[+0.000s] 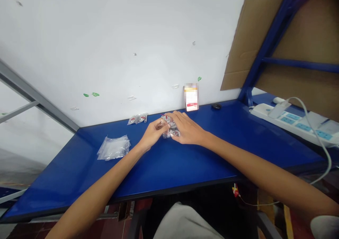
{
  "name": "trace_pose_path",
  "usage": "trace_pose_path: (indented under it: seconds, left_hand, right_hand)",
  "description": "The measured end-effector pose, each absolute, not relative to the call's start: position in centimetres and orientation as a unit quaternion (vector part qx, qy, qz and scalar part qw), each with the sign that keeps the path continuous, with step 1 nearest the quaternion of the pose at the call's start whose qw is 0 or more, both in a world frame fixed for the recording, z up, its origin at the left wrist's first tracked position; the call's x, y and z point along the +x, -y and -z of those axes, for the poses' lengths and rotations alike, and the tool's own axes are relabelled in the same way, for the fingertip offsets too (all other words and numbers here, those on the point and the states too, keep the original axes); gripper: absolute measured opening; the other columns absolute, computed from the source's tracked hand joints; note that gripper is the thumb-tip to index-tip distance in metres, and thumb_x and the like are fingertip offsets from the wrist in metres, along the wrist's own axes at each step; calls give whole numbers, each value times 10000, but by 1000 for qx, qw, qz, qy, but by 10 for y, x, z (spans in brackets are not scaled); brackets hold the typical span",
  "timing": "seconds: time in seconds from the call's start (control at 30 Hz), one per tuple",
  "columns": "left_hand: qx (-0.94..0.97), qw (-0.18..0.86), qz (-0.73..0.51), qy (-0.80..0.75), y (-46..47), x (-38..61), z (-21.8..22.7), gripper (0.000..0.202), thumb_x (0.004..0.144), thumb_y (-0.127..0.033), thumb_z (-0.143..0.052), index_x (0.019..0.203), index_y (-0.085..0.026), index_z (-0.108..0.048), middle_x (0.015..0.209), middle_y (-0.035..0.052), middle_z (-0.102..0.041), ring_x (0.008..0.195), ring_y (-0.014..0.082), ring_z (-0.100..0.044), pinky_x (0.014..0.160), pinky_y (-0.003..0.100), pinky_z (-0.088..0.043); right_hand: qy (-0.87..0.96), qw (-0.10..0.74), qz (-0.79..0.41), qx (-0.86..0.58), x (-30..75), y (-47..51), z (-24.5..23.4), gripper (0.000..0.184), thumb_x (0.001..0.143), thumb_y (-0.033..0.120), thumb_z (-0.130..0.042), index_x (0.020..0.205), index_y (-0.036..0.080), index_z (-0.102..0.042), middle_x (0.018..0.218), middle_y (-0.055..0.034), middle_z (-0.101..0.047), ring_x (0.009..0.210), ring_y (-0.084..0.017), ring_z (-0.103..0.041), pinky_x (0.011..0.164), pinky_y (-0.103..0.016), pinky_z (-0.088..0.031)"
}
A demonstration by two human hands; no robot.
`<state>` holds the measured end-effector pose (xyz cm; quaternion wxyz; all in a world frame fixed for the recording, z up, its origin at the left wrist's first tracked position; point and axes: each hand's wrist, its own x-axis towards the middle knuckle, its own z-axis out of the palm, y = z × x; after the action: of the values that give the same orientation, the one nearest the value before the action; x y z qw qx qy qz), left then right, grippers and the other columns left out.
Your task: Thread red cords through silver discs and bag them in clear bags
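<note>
Both my hands meet over the middle of the blue table (185, 161). My left hand (153, 133) is curled, its fingers pinching a small clear plastic packet (171, 128) with red and white contents. My right hand (188, 128) closes over the same packet from the right and hides most of it. To the left on the table lies a stack of empty clear bags (114, 147). Two filled small packets (137, 119) lie by the wall behind my left hand.
A small white and red card (191, 97) leans against the white wall. A black round object (216, 106) lies next to it. A white power strip (293, 120) with a plug and grey cable sits at the right, under a blue frame with cardboard panels.
</note>
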<state>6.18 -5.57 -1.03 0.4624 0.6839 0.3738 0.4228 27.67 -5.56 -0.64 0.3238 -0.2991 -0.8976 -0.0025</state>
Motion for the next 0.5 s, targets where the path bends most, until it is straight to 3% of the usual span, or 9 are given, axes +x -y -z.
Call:
trace_pose_path:
  seconds: [0.2,0.33,0.5]
  left_hand:
    - [679,491,-401,-370,54,61,15,277,891,-412,-817,1001,-175,-725,979,48,-734,928,199,-681,868,308,-531]
    - [683,508,-367,-376,55,62,17,315,928,-460,-767,997,-153,-780,922,59,-744,816,188,-672,785,306,-537]
    - [664,512,-379,-392,57,64,17,255,852,-392,-832,938,-152,-816,906,59,-766,786,188,-677,759,299,-530]
  right_hand:
    - [900,324,-10,-293,277,57,5,769,915,247,-677,1594,205,-318,1332,-167,-587,1189,-360,-590,981,-517,-484]
    - [907,313,-35,-279,276,60,3,783,930,255,-686,1610,216,-299,1365,-166,-586,1186,-347,-603,1001,-516,-485]
    - [907,303,-40,-288,274,60,6,813,919,264,-717,1615,205,-300,1409,-177,-584,1219,-350,-614,1034,-532,-493]
